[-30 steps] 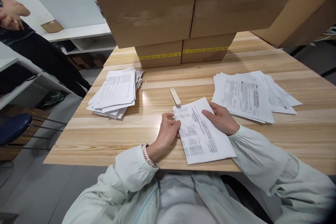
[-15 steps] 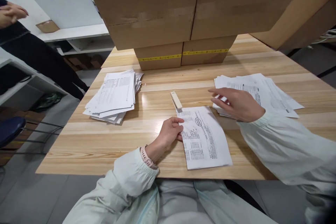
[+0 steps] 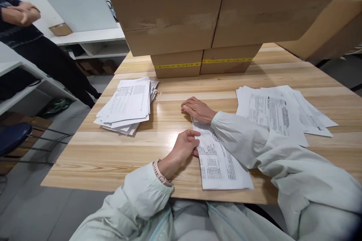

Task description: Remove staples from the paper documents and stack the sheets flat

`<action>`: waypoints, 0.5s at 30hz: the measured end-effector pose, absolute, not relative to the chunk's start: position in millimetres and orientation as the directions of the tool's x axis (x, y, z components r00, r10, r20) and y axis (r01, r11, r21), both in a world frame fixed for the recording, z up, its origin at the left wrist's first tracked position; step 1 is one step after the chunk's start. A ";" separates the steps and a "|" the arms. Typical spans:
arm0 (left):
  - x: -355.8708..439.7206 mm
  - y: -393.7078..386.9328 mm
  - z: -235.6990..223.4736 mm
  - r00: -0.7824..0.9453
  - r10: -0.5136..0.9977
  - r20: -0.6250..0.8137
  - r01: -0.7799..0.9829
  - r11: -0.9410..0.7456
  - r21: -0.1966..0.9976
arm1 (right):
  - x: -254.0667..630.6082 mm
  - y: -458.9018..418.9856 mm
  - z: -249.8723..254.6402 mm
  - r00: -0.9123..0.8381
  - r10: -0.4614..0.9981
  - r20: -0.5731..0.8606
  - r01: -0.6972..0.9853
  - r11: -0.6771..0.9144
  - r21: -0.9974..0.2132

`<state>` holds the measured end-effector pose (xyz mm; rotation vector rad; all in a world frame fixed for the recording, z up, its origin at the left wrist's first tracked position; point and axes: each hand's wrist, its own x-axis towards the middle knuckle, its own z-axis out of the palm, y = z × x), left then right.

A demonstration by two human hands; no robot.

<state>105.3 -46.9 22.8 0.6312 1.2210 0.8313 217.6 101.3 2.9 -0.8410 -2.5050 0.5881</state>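
Observation:
A folded printed sheet with an oval stamp lies near the table's front edge. At its left edge, the thumb and fingers of my left hand are closed on the paper. My right hand lies across the sheet's top left corner, its fingers curled over the small cream stapler, which is almost wholly hidden beneath the hand. The right sleeve covers the upper right part of the sheet. Off to the right is a loose pile of printed papers.
A thicker stack of papers rests on the left of the wooden table. Large cardboard boxes stand along the back. Beyond the left side are a person's clasped hands, a blue stool and white shelves.
My right hand has moved left from the right-hand papers onto the cream stapler. The left hand keeps its hold on the sheet. The view has shifted slightly.

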 end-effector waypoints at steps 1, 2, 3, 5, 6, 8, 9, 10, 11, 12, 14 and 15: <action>104.8 -46.7 23.6 0.122 0.827 -0.548 -0.208 0.562 0.801 | 216.9 100.3 2.2 -0.712 0.650 0.266 0.469 0.722 -0.509; 104.5 -46.6 24.4 0.120 0.828 -0.547 -0.209 0.560 0.802 | 216.4 99.5 2.4 -0.703 0.659 0.266 0.484 0.718 -0.500; 104.3 -46.6 24.9 0.119 0.829 -0.546 -0.210 0.558 0.803 | 215.9 98.9 3.2 -0.697 0.669 0.257 0.503 0.712 -0.491; 104.3 -46.7 25.2 0.123 0.830 -0.544 -0.213 0.558 0.802 | 214.4 98.8 5.8 -0.694 0.686 0.217 0.543 0.697 -0.468; 104.4 -46.9 24.9 0.127 0.830 -0.544 -0.215 0.558 0.801 | 213.4 99.0 7.3 -0.693 0.694 0.194 0.563 0.690 -0.456; 104.6 -47.2 24.2 0.134 0.829 -0.543 -0.219 0.560 0.799 | 210.9 99.5 10.4 -0.682 0.716 0.149 0.606 0.668 -0.432; 104.6 -47.3 23.8 0.135 0.829 -0.543 -0.219 0.559 0.800 | 209.4 99.7 11.8 -0.669 0.733 0.124 0.632 0.649 -0.423; 104.5 -47.4 23.5 0.134 0.829 -0.543 -0.217 0.559 0.801 | 207.9 99.9 13.2 -0.649 0.755 0.097 0.662 0.622 -0.418; 104.3 -47.5 23.3 0.132 0.829 -0.544 -0.213 0.559 0.801 | 206.5 100.0 14.5 -0.626 0.777 0.069 0.690 0.593 -0.415; 103.9 -47.5 23.3 0.130 0.828 -0.546 -0.208 0.561 0.801 | 205.1 100.0 15.7 -0.604 0.796 0.043 0.715 0.565 -0.411; 103.0 -47.6 23.6 0.126 0.826 -0.550 -0.198 0.564 0.802 | 202.7 100.3 18.2 -0.579 0.815 0.003 0.744 0.531 -0.406; 102.6 -47.6 23.7 0.126 0.825 -0.551 -0.196 0.565 0.801 | 201.7 100.4 19.4 -0.576 0.817 -0.010 0.750 0.525 -0.402</action>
